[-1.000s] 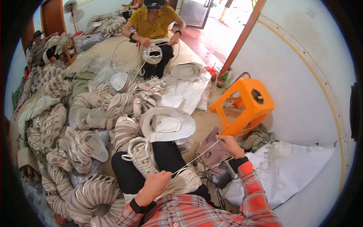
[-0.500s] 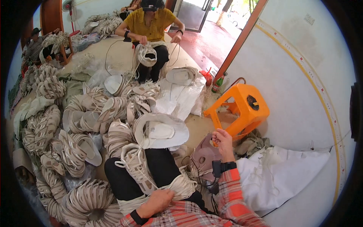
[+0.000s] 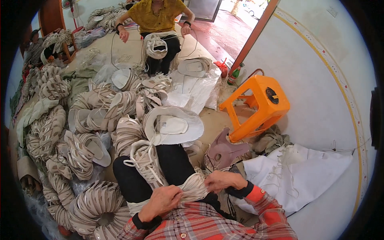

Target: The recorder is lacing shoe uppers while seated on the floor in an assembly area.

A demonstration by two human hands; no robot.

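Observation:
A beige shoe upper [image 3: 146, 162] with white laces threaded through it rests over my left thigh. Across my lap lies a thick bundle of cream shoelaces [image 3: 195, 187]. My left hand [image 3: 163, 201] is closed in a pinch at the bundle's left part, on shoelaces. At the other end of the bundle, my right hand [image 3: 225, 181] has its fingers curled and pinched on shoelaces. The single strands in the fingers are too fine to make out. Just beyond my knees sits a stack of pale shoe uppers [image 3: 194, 127], open side up.
Rings of stacked shoe uppers [image 3: 98, 208] crowd the floor on my left. An orange stool [image 3: 260, 102] and white sacking [image 3: 300, 176] stand and lie to my right. A green bottle [image 3: 234, 76] is near the doorway. Opposite sits a person in a yellow shirt [image 3: 158, 18].
My right hand has come down from its raised place by the stool to the shoelace bundle. My left hand has turned into a pinch there. The person opposite has spread their hands apart.

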